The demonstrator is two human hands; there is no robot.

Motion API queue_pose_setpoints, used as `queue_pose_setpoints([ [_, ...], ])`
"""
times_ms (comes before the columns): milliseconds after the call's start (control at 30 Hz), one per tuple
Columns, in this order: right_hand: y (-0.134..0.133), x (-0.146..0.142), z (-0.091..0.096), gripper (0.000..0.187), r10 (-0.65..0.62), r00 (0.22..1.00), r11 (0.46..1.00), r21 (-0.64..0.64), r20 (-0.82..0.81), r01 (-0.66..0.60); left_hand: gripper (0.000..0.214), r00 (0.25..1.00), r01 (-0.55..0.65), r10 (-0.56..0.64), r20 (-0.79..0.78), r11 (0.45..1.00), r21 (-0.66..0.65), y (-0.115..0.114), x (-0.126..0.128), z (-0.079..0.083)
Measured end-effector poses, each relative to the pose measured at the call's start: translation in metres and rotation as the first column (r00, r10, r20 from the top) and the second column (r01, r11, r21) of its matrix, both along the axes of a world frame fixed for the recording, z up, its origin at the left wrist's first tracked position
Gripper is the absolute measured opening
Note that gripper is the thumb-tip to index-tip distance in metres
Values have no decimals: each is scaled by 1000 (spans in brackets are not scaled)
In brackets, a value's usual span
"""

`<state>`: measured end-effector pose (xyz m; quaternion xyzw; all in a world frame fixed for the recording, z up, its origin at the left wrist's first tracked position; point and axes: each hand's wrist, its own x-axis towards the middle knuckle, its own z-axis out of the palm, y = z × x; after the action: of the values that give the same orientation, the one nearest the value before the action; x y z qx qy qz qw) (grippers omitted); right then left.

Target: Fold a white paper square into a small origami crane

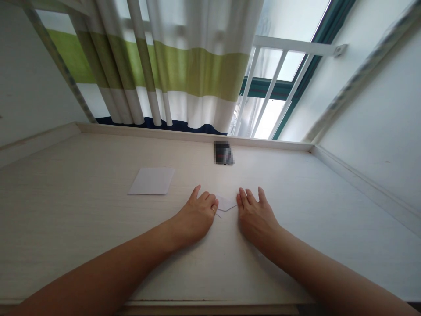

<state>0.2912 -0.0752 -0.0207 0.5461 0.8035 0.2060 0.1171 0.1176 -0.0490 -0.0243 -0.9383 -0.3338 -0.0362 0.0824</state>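
Observation:
A small piece of folded white paper (225,203) lies on the white table between my two hands. My left hand (200,215) has its fingers curled at the paper's left edge, with the little finger raised and a ring on one finger. Its thumb and index finger seem to pinch that edge, though the fingertips are partly hidden. My right hand (256,215) rests palm down with fingers stretched forward, its inner side touching the paper's right corner. A narrow flap of the paper sticks out below, beside my left hand. Another flat white sheet (152,181) lies to the left.
A dark, pixelated object (223,152) stands near the table's back edge. The white tabletop (82,210) has a low raised rim (184,134) along the back and sides. Behind it are a striped curtain (204,70), a white railing (296,45) and a window.

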Motion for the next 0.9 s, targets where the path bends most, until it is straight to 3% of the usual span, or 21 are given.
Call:
queue_pose_setpoints([
  [167, 4, 3, 11, 41, -69, 998, 997, -37, 5, 69, 35, 1000, 10, -10, 8, 1000, 2, 1, 0, 0],
  [267, 4, 2, 22, 43, -89, 993, 994, 64, -72, 93, 33, 1000, 15, -15, 17, 1000, 1, 2, 0, 0],
  [333, 0, 0, 26, 49, 10, 993, 997, 72, -114, -1, 33, 1000, 18, -18, 23, 1000, 6, 2, 0, 0],
  [400, -5, -3, 26, 52, 152, 981, 988, -8, -121, -154, 32, 999, 19, -19, 30, 1000, 12, 2, 0, -1],
  [533, -13, -8, 17, 47, 193, 974, 972, -114, -120, -207, 33, 1000, 14, -15, 24, 1000, 27, 2, 0, -2],
  [700, -11, -7, 15, 45, 179, 976, 969, -147, -123, -197, 35, 1000, 20, -20, -1, 999, 29, 1, -1, -1],
  [900, -8, 0, 24, 45, 68, 994, 974, -211, -82, -84, 35, 999, 36, -36, -17, 999, 11, -4, -3, 5],
])
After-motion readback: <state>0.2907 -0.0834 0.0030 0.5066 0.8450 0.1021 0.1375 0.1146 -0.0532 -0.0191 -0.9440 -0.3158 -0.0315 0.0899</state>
